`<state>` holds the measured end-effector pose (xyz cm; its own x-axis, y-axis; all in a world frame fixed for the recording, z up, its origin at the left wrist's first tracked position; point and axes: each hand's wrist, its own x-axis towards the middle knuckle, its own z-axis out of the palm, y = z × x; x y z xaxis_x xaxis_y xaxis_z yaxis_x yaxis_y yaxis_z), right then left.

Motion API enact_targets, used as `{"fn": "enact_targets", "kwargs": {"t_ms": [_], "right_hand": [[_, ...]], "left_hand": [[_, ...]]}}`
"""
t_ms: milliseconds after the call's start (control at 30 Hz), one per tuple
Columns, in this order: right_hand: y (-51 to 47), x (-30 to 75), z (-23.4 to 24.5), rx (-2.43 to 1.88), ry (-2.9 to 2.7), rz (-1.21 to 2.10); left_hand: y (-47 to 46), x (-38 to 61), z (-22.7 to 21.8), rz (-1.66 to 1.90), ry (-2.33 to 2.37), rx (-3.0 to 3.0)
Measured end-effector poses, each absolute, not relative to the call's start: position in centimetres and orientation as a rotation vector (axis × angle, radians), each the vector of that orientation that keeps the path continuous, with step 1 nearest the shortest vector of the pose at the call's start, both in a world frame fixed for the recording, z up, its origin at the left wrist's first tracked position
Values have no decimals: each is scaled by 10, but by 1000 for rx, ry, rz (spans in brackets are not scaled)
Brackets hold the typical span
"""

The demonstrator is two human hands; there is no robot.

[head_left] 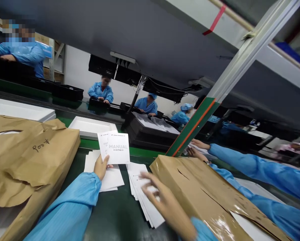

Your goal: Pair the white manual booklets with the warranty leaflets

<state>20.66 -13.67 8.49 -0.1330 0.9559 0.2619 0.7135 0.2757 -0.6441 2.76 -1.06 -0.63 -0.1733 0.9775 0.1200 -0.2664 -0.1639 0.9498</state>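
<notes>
On the dark bench top, at nine o'clock, lies a torn brown paper parcel [26,157] with a pen scrawl on it. Just right of it the left hand [101,166] pinches a manual [118,148] between thumb and fingers at its lower left corner, holding it upright above a low pile of white sheets [113,179]. The manual is a square white booklet with grey "MANUAL" printed across its middle, and a second white leaflet peeks out behind it at ten o'clock. At five o'clock from it the right hand [162,201] is blurred, fingers spread over a fanned stack [139,187]; whether it grips a sheet I cannot tell. At three o'clock sits a second brown parcel [202,190].
</notes>
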Motion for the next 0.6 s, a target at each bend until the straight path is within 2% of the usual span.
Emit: {"fn": "enact_targets", "kwargs": {"t_ms": [133,233,367,600], "right_hand": [[-32,186,72,-1489,-1637,879],[9,177,57,-1412,-1702,1068],[29,180,45,-1214,-1635,1106],[37,187,16,-1027,-1250,1212]], "left_hand": [[-11,29,-7,1586,965,971],[-12,28,1,1574,960,976],[-1,15,20,1559,943,1041],[66,-37,43,1610,1442,1023]]}}
